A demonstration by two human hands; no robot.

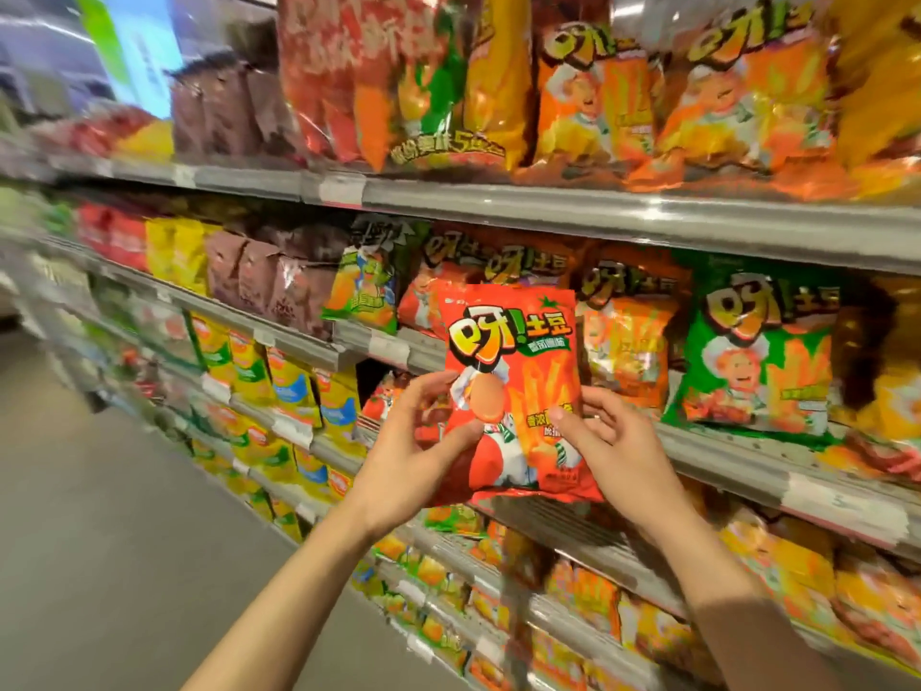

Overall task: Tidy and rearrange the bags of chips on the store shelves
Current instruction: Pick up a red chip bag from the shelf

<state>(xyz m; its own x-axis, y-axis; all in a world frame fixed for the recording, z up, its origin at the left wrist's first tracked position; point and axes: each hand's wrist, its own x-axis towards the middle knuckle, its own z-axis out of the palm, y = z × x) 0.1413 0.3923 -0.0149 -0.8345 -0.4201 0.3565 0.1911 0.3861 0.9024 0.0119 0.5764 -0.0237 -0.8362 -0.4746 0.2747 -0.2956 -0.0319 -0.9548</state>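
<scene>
— Against the middle shelf (722, 456), what's being held up?

— One red bag of chips (513, 391), upright, its printed face turned to the camera. It sits in front of the shelf's edge rail, covering part of the row of bags behind it.

— Both hands on it?

— Yes. The left hand (423, 441) grips the bag's left edge, thumb curled over the front near the middle and the other fingers wrapped behind. The right hand (603, 441) holds the lower right side, thumb pressed on the front (the rest of its fingers go behind the bag, so I can't see them fully).

— And what's on the middle shelf itself?

— Just right of the red bag stands an orange bag (628, 341), and beyond that a green bag (757, 351), both upright and facing out. To the left of the red bag there is a smaller green-topped bag (364, 286), then a group of brown bags (279, 281), then yellow bags (174, 251) further along.

— Above and below?

— Above the middle shelf, large orange bags (663, 92) fill the top shelf (548, 207). Below it, rows of yellow bags with blue and green labels (294, 391) run off to the left, all blurred.
</scene>
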